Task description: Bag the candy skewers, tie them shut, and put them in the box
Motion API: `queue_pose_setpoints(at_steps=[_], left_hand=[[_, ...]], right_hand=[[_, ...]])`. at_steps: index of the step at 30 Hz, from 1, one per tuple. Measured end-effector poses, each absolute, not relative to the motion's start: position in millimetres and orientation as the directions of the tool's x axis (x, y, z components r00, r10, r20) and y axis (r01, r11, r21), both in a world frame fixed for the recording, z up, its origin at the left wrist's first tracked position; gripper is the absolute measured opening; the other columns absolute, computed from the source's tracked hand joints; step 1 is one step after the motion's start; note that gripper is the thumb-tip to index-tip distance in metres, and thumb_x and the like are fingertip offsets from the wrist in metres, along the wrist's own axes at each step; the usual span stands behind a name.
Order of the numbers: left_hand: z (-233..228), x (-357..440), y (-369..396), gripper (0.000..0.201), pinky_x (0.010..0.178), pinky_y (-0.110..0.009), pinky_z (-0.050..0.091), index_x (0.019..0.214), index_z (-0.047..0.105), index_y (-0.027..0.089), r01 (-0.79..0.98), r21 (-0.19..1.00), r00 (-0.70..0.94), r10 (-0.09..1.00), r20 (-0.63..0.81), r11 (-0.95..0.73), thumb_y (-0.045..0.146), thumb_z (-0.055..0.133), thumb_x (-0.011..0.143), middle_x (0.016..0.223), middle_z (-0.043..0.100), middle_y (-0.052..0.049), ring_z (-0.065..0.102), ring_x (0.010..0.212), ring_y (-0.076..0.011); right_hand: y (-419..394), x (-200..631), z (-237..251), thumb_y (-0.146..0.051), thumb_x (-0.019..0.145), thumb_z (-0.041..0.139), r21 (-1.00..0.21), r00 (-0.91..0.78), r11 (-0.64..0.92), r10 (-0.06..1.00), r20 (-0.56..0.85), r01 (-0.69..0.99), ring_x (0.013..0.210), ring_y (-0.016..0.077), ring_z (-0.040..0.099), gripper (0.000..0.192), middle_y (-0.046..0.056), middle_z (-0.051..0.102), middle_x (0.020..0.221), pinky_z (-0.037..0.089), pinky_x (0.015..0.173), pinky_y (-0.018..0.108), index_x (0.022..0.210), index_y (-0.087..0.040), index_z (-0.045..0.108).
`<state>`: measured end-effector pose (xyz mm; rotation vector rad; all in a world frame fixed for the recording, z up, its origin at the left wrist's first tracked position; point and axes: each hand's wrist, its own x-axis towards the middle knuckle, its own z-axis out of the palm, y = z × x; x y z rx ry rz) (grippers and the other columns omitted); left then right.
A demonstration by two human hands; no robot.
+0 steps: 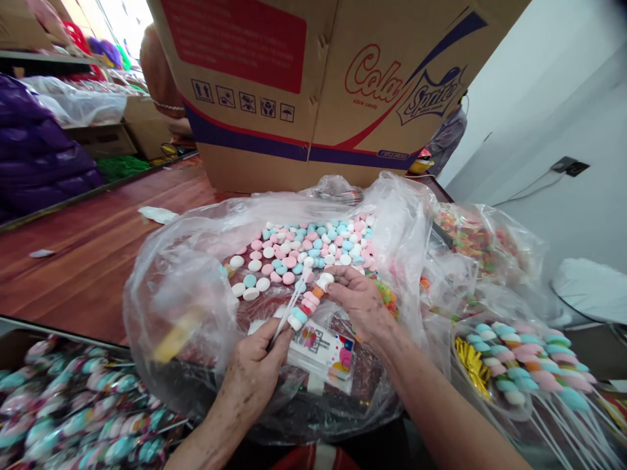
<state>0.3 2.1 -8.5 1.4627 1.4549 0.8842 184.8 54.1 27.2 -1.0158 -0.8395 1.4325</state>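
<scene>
My left hand (255, 369) is closed around the lower ends of a marshmallow candy skewer (309, 304) and a few thin white sticks (294, 299). Pink, white, blue, orange and red pieces are threaded along the skewer, which tilts up to the right. At its upper end, the thumb and fingers of my right hand (360, 301) pinch a white marshmallow (325, 281). Beyond both hands lie loose pink, white and blue marshmallows (313, 247) on a clear plastic bag (171, 261). Printed cards (326, 356) lie beneath the skewer. Colourful gummies (386, 295) are partly hidden behind my right hand.
A large cardboard box (255, 143) stands at the back. Finished marshmallow skewers (531, 359) and gold ties (471, 365) are in a container at the right. Wrapped candy skewers (83, 405) fill the lower left. Bagged gummies (470, 238) sit behind right. Another person (448, 134) is partly hidden.
</scene>
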Motion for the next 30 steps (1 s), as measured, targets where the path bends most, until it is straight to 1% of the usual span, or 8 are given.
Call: queue_pose_setpoints(at_steps=[3, 7, 11, 14, 18, 21, 26, 30], left_hand=[[-10, 1, 2, 0.03, 0.049, -0.023, 0.031, 0.078, 0.065, 0.019, 0.384, 0.922, 0.062, 0.995, -0.074, 0.044, 0.045, 0.052, 0.086, 0.054, 0.044, 0.006, 0.04, 0.051, -0.0129], [-13, 1, 1, 0.029, 0.051, -0.023, 0.034, 0.081, 0.065, 0.019, 0.373, 0.928, 0.06, 0.997, -0.046, 0.02, 0.045, 0.052, 0.087, 0.055, 0.047, 0.005, 0.044, 0.053, -0.014], [-13, 0, 2, 0.029, 0.051, -0.023, 0.034, 0.073, 0.062, 0.02, 0.332, 0.943, 0.071, 0.996, -0.045, 0.018, 0.043, 0.052, 0.086, 0.054, 0.044, 0.005, 0.042, 0.052, -0.0137], [-13, -1, 2, 0.029, 0.051, -0.023, 0.034, 0.071, 0.061, 0.02, 0.323, 0.946, 0.091, 0.995, -0.044, 0.013, 0.044, 0.052, 0.086, 0.055, 0.045, 0.005, 0.042, 0.053, -0.0138], [-14, -2, 2, 0.031, 0.052, -0.024, 0.034, 0.075, 0.062, 0.02, 0.328, 0.945, 0.105, 0.994, -0.042, 0.005, 0.046, 0.051, 0.088, 0.056, 0.046, 0.005, 0.042, 0.054, -0.0139], [-18, -2, 1, 0.033, 0.051, -0.024, 0.032, 0.072, 0.059, 0.02, 0.313, 0.95, 0.096, 0.995, -0.039, 0.007, 0.047, 0.05, 0.089, 0.057, 0.044, 0.005, 0.04, 0.054, -0.0136], [-21, -2, 1, 0.032, 0.054, -0.024, 0.032, 0.068, 0.053, 0.021, 0.348, 0.938, 0.1, 0.994, -0.036, -0.001, 0.044, 0.051, 0.09, 0.059, 0.043, 0.005, 0.04, 0.057, -0.0139], [-19, -2, 2, 0.029, 0.053, -0.024, 0.032, 0.069, 0.055, 0.021, 0.368, 0.93, 0.089, 0.996, -0.028, -0.006, 0.043, 0.051, 0.088, 0.058, 0.045, 0.005, 0.04, 0.056, -0.014]], right_hand=[[52, 183, 19, -0.027, 0.065, 0.079, -0.952, 0.052, -0.055, 0.996, -0.074, -0.302, 0.074, 0.0158, 0.068, 0.028, 0.001, 0.075, 0.084, 0.054, 0.073, 0.03, 0.09, -0.019, 0.07], [46, 181, 10, -0.031, 0.077, 0.071, -0.99, 0.08, 0.028, 0.997, 0.017, -0.136, 0.08, 0.018, 0.069, 0.023, 0.001, 0.076, 0.088, 0.055, 0.076, 0.032, 0.098, -0.022, 0.072], [38, 178, 11, -0.029, 0.086, 0.061, -0.984, 0.13, 0.141, 0.979, 0.155, 0.113, 0.1, 0.0212, 0.068, 0.025, 0.001, 0.074, 0.107, 0.051, 0.093, 0.037, 0.108, -0.025, 0.073], [36, 178, 14, -0.027, 0.088, 0.057, -0.964, 0.144, 0.187, 0.966, 0.215, 0.191, 0.109, 0.0218, 0.066, 0.027, 0.001, 0.073, 0.114, 0.048, 0.101, 0.039, 0.11, -0.027, 0.073], [39, 183, 15, -0.025, 0.087, 0.058, -0.954, 0.068, 0.22, 0.969, 0.239, 0.204, 0.102, 0.0203, 0.069, 0.025, -0.001, 0.075, 0.107, 0.052, 0.096, 0.036, 0.106, -0.027, 0.075], [39, 186, 14, -0.023, 0.087, 0.058, -0.935, 0.03, 0.262, 0.961, 0.277, 0.237, 0.1, 0.0194, 0.07, 0.026, -0.001, 0.076, 0.108, 0.054, 0.095, 0.035, 0.107, -0.028, 0.075], [36, 185, 13, -0.021, 0.088, 0.055, -0.83, -0.068, 0.403, 0.909, 0.41, 0.386, 0.105, 0.0192, 0.069, 0.029, 0.002, 0.075, 0.111, 0.053, 0.098, 0.035, 0.107, -0.027, 0.075], [36, 184, 12, -0.02, 0.09, 0.049, -0.767, -0.16, 0.469, 0.88, 0.447, 0.439, 0.106, 0.0182, 0.069, 0.032, 0.004, 0.074, 0.112, 0.052, 0.099, 0.035, 0.11, -0.025, 0.074]])
